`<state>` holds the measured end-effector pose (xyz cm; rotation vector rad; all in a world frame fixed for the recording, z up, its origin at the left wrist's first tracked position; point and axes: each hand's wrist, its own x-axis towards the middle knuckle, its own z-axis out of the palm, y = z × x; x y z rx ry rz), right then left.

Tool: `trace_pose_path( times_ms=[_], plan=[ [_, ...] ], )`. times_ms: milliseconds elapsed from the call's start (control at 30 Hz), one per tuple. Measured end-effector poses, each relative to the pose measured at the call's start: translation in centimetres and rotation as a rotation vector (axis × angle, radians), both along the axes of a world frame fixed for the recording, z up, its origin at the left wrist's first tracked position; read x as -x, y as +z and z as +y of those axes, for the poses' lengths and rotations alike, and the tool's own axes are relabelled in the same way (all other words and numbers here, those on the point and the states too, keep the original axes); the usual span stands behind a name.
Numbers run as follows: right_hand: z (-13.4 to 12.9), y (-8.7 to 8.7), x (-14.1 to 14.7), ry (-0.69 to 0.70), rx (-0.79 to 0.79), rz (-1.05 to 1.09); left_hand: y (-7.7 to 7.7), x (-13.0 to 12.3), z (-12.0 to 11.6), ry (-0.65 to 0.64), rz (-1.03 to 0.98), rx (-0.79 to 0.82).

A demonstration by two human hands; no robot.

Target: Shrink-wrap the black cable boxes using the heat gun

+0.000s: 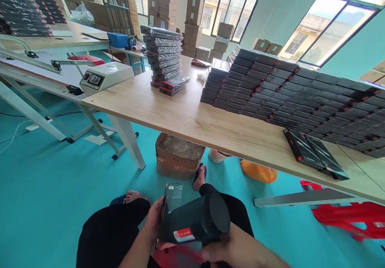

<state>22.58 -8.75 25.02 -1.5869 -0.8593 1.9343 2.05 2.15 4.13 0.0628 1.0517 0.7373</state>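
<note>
In the head view, my left hand (152, 223) grips a flat, dark box (174, 197) by its left edge, above my lap. The box carries a small white label and has a glossy face. My right hand (224, 247) is closed round the lower part of a black heat gun (197, 218) with a red and white label. The gun's thick round body lies across the near part of the box and hides it. Whether the two touch cannot be made out. The fingers of my right hand are partly hidden and blurred.
The wooden table (192, 119) bears a stack of plastic-wrapped boxes (165, 55), a long wall of dark boxes (285, 87) and two loose boxes (314, 153). A sealing machine (106, 76) adjoins its left end. Below are a carton (177, 165), an orange bag (258, 171) and a red stool (349, 220).
</note>
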Motion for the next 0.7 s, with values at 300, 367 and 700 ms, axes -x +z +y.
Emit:
trace_pose_path(
  times_ms=[300, 367, 700],
  plan=[
    [2.2, -1.1, -1.8, -0.332, -0.142, -0.078, 3.0, -0.2, -0.6, -0.036, 0.021, -0.002],
    [1.7, -0.9, -2.0, -0.258, -0.102, -0.025, 3.3, -0.2, -0.5, -0.014, 0.008, -0.028],
    [2.0, -1.6, -1.1, -0.425, -0.116, -0.009, 3.9, -0.5, -0.4, -0.004, 0.009, -0.027]
  ],
)
